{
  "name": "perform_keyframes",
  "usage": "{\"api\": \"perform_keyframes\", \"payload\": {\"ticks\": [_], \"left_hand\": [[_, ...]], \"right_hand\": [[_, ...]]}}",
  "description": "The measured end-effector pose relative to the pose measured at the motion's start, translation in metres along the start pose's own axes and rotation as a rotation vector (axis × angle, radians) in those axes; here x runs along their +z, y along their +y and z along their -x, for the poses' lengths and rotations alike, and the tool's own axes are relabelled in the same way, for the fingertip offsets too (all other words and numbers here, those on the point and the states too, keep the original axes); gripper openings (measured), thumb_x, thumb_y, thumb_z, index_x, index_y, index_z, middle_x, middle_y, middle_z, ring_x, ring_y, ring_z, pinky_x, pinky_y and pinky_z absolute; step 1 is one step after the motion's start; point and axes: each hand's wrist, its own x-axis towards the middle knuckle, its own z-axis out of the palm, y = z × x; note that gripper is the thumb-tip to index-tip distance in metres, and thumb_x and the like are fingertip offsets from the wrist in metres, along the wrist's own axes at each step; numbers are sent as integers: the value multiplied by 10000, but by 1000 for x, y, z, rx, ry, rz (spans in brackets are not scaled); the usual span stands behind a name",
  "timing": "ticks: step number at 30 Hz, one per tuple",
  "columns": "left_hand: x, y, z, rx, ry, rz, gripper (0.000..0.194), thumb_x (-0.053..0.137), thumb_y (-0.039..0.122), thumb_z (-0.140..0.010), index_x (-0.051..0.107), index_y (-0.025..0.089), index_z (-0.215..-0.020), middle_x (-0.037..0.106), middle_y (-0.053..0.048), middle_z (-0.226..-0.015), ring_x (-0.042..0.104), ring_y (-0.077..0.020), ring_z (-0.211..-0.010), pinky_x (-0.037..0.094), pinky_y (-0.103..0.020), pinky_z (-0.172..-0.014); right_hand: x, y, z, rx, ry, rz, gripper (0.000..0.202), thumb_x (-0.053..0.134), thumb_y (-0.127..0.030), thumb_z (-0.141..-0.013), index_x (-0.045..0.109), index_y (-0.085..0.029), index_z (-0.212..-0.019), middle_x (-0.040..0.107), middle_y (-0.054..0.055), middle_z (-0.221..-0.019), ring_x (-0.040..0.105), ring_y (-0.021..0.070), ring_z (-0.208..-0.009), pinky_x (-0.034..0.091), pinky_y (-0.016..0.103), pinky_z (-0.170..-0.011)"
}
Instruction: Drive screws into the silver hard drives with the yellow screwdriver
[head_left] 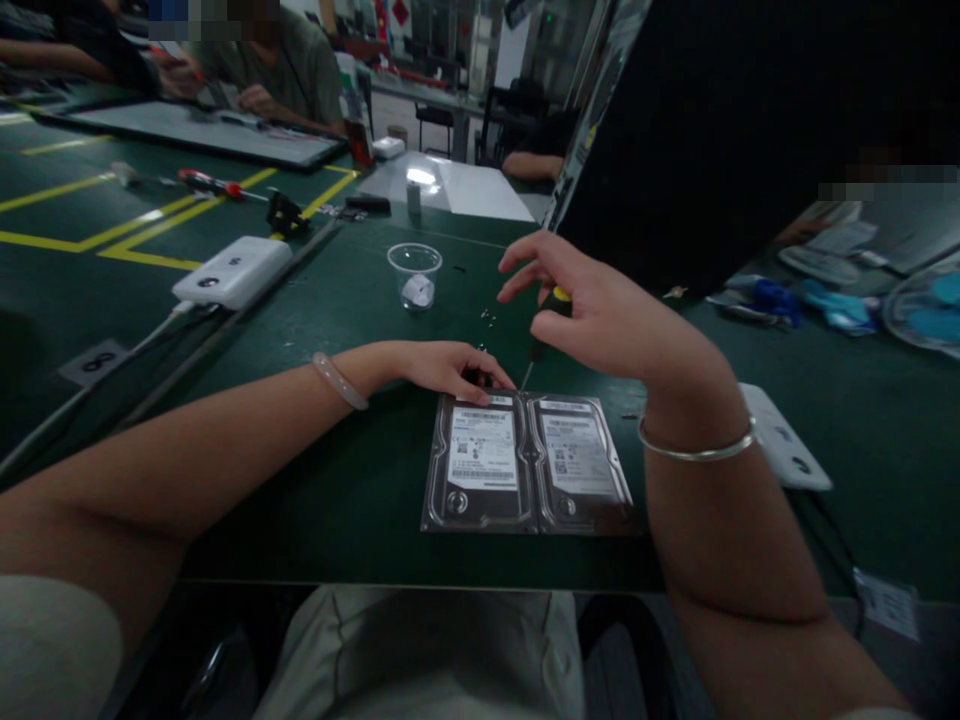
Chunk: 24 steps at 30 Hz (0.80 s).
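Two hard drives lie side by side on the green table, label sides up: the left drive (pixel 480 455) and the right drive (pixel 577 465). My left hand (pixel 457 370) rests at the top edge of the left drive, thumb on its label end and fingers bent behind it; whether it grips the drive is unclear. Above the drives, my right hand (pixel 566 300) holds a screwdriver (pixel 557 300) with a yellow and black handle. Its thin shaft slants down to the drives' top edge, near where they meet. Several small screws (pixel 487 318) lie behind the drives.
A clear plastic cup (pixel 415 275) with something white inside stands behind my left hand. White power strips (pixel 234 272) lie left and right. A large black panel (pixel 712 130) rises at right. Further back are a red screwdriver (pixel 210 185), a bottle (pixel 356 115) and other people.
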Motion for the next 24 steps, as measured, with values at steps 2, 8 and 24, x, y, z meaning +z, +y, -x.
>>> {"api": "perform_keyframes", "payload": {"ticks": [2,8,24], "left_hand": [[0,2,0,-3,-6,-1,463,655,403,-885,622,224,-1311,683,-44,-1153,617,-157,-975,460,-247,-871],[0,3,1,-5,-5,-14,460,646,401,-890,619,232,-1317,678,-52,-1194,622,-175,-1021,459,-269,-896],[-1,3,1,-9,0,-26,468,654,433,-879,624,241,-1305,668,-48,-1216,612,-183,-1036,448,-281,-916]], "right_hand": [[-5,5,2,20,-35,7,478,557,-120,-758,565,-223,-1225,710,59,-1177,642,197,-997,478,309,-819],[-4,8,-2,20,-9,148,199,542,-307,-901,671,-194,-799,708,29,-849,623,174,-810,436,323,-748],[-13,20,5,74,28,281,311,559,-374,-920,598,-211,-1181,672,54,-951,585,177,-752,417,330,-689]]}}
